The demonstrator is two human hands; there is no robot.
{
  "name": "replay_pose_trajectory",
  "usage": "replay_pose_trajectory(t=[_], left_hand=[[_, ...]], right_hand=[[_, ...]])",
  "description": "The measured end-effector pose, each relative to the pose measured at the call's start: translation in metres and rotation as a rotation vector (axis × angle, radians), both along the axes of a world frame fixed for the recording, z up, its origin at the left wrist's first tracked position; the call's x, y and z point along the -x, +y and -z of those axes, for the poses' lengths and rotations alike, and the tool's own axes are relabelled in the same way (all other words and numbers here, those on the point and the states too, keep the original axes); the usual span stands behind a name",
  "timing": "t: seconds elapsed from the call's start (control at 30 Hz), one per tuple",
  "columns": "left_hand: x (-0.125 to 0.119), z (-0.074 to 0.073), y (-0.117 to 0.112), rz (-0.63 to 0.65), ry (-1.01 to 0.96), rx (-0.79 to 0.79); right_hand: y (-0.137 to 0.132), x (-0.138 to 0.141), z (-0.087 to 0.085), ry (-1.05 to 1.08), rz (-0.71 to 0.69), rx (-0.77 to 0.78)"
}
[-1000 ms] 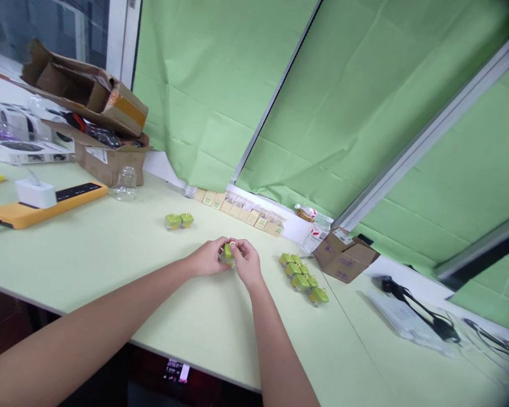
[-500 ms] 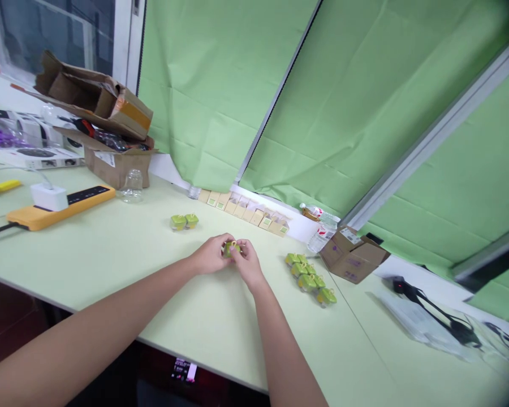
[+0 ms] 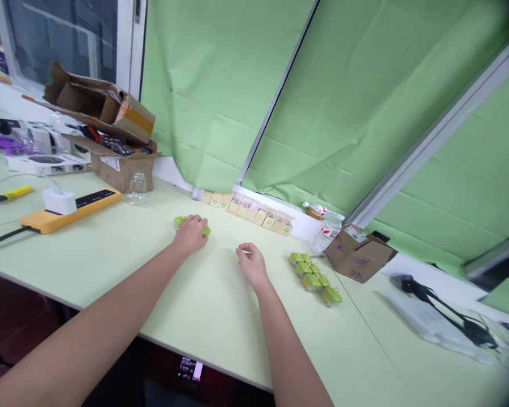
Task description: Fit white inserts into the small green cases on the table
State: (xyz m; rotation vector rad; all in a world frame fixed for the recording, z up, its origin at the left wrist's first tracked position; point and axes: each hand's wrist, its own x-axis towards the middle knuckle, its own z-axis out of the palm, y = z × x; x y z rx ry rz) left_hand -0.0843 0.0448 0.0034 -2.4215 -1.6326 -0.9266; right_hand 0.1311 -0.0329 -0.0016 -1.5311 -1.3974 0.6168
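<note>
My left hand (image 3: pixel 190 234) is over a small cluster at the left middle of the table, its fingers closed around a small green-lidded container (image 3: pixel 206 230). Another green-lidded container (image 3: pixel 179 221) peeks out just left of the fingers; my hand hides the rest of that cluster. My right hand (image 3: pixel 251 263) hovers near the table's centre, its fingers loosely curled and thumb apart, with nothing between them. To its right stands a group of several clear little containers with green lids and yellow loops (image 3: pixel 311 277).
Small cardboard boxes (image 3: pixel 250 212) line the wall. Plastic bottles (image 3: pixel 324 237) and an opened carton (image 3: pixel 358 254) stand at right. An orange power strip (image 3: pixel 51 220), a clear jar (image 3: pixel 137 189) and stacked cartons (image 3: pixel 123 169) are at left. The table's front edge (image 3: pixel 203 362) runs below my arms.
Both hands were together at the centre on one green-lidded container. My left hand has carried it left to the pair there; my right hand has let go and moved slightly right.
</note>
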Motion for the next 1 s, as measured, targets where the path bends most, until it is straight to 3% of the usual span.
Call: replay_pose_trajectory(t=[0.17, 0.33, 0.43, 0.53, 0.6, 0.67, 0.73, 0.83, 0.9, 1.0], left_hand=[[0.007, -0.003, 0.001, -0.117, 0.031, -0.045], [0.002, -0.011, -0.005, -0.078, -0.066, -0.061], [-0.014, -0.012, -0.017, 0.171, -0.116, -0.101], [-0.033, -0.005, -0.032, 0.475, -0.121, -0.037], [-0.043, 0.001, -0.038, 0.599, -0.117, 0.033], [-0.047, 0.007, -0.041, 0.653, -0.125, 0.082], [-0.048, 0.01, -0.04, 0.659, -0.147, 0.108], [-0.044, 0.01, -0.036, 0.634, -0.173, 0.131], [-0.042, 0.009, -0.035, 0.623, -0.187, 0.15], [-0.043, 0.008, -0.038, 0.633, -0.22, 0.18]], right_hand=[[-0.004, 0.0, -0.005, -0.08, 0.02, 0.013], [-0.004, -0.009, -0.009, -0.188, 0.081, -0.06], [-0.007, -0.028, -0.016, -0.441, 0.283, -0.228], [-0.016, -0.064, -0.028, -0.633, 0.62, -0.289], [-0.026, -0.093, -0.035, -0.659, 0.848, -0.183], [-0.037, -0.122, -0.04, -0.613, 0.969, 0.03], [-0.048, -0.146, -0.041, -0.529, 0.91, 0.228], [-0.057, -0.167, -0.042, -0.486, 0.832, 0.297], [-0.058, -0.17, -0.043, -0.471, 0.813, 0.293], [-0.05, -0.154, -0.045, -0.416, 0.676, 0.28]])
